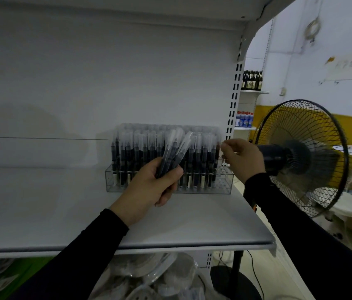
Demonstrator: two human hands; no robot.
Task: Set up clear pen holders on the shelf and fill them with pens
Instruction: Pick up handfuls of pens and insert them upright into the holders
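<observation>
A clear pen holder [225, 188] stands at the right end of the white shelf [192, 226], against the back panel. Several dark pens with clear caps [201, 156] fill most of its slots upright; the rightmost slots show no pens. My left hand [149, 191] grips a small bundle of the same pens [175, 150] in front of the holder, caps pointing up and tilted right. My right hand [243, 160] hovers over the holder's right end, its fingers curled, pinching what looks like one thin pen pointing down into the holder.
A standing fan [300, 156] is close to the right of the shelf, just behind my right arm. The slotted shelf upright [233, 109] rises behind the holder. Bagged goods [149, 278] lie on the shelf below. Bottles [252, 80] stand on far shelves.
</observation>
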